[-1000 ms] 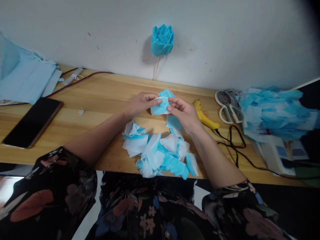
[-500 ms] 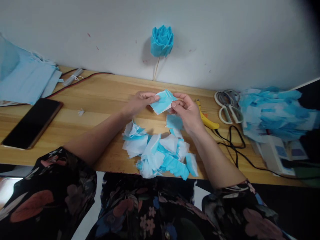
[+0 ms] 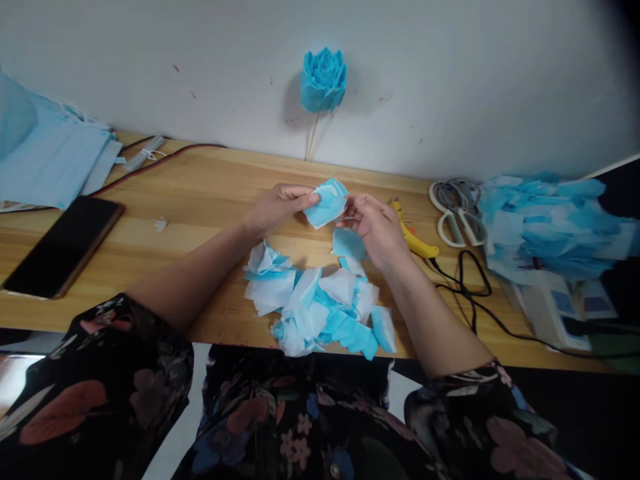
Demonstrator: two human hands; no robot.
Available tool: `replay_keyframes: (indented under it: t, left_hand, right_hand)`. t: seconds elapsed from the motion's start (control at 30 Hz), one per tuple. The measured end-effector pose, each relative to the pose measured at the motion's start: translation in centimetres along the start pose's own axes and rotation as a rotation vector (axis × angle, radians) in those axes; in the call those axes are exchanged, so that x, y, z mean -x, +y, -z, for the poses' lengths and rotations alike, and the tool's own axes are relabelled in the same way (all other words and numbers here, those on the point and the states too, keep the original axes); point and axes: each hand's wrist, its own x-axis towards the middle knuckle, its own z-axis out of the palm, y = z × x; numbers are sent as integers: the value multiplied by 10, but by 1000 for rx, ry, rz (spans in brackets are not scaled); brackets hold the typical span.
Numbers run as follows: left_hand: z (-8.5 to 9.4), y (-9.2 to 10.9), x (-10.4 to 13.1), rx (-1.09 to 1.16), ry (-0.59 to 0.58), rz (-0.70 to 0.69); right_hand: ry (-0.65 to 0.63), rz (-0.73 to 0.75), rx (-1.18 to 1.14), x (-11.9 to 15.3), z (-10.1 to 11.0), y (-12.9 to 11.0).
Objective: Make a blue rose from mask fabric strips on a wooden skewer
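Before the blue flower (image 3: 323,81), the left hand (image 3: 283,208) has a blue square (image 3: 327,202) pinched in its grip; the right hand (image 3: 377,227) is at its edge, grip unclear. Loose scraps (image 3: 320,310) lie nearer the person. Right of the flower: yellow glue gun (image 3: 419,246), scissors (image 3: 465,227), white pack (image 3: 550,303), its blue label (image 3: 567,305) too small to read. Left: phone (image 3: 64,247), masks (image 3: 50,160).

Light blue square (image 3: 326,207), blue-and-white scraps (image 3: 306,315), bright blue flower (image 3: 323,83), black floral shirt (image 3: 280,417), yellow tool (image 3: 421,247), black phone (image 3: 65,247), tan wood-grained table (image 3: 210,183), grey-white wall (image 3: 210,40)
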Motion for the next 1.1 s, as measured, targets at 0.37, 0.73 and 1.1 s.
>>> replay_keyframes:
  t: [0.37, 0.73, 1.1]
  left_hand:
    - [-1, -3, -1, 37, 4, 48]
    - [-6, 9, 1, -46, 34, 68]
    - [-8, 8, -2, -77, 156, 81]
  right_hand:
    - [21, 111, 239, 1, 0, 4]
    - [-14, 117, 320, 0, 0, 8]
    - [-11, 137, 359, 0, 2, 11]
